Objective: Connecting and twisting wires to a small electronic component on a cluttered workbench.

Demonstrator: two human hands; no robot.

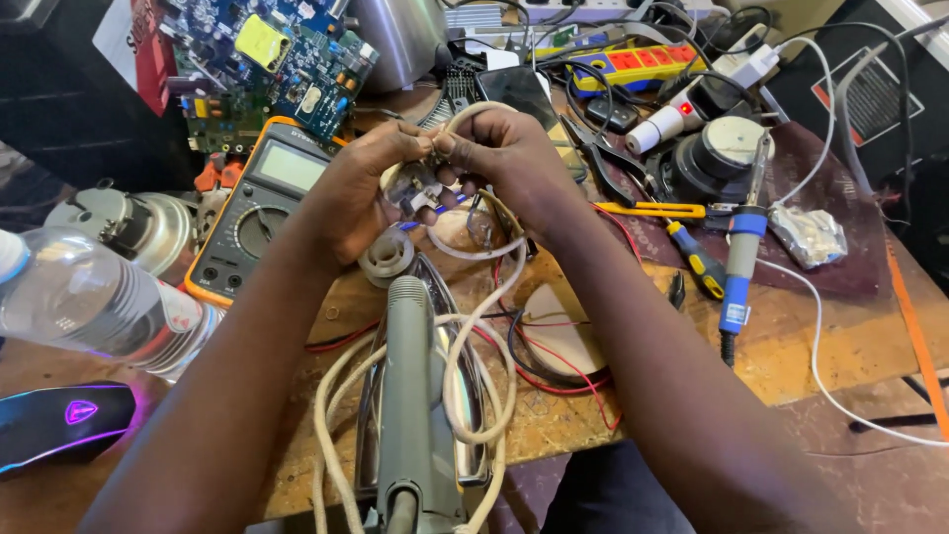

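Note:
Both my hands meet above the workbench over a clothes iron. My left hand (361,188) and my right hand (504,148) pinch a small metal part (417,188) with a white cord (473,109) looping over my right fingers. The grey iron handle (413,386) lies below, pointing toward me, wrapped by loops of the white cord (465,376). Red and black wires (554,366) trail beside the iron's metal plate (554,326). A round grey dial knob (387,255) sits just under my left hand.
An orange-edged multimeter (259,203) lies left. A plastic bottle (89,302) and a lit mouse (64,420) are further left. Circuit boards (277,69) stand behind. A blue soldering iron (739,257), screwdriver (692,252), pliers (593,153) and power strip (633,64) crowd the right.

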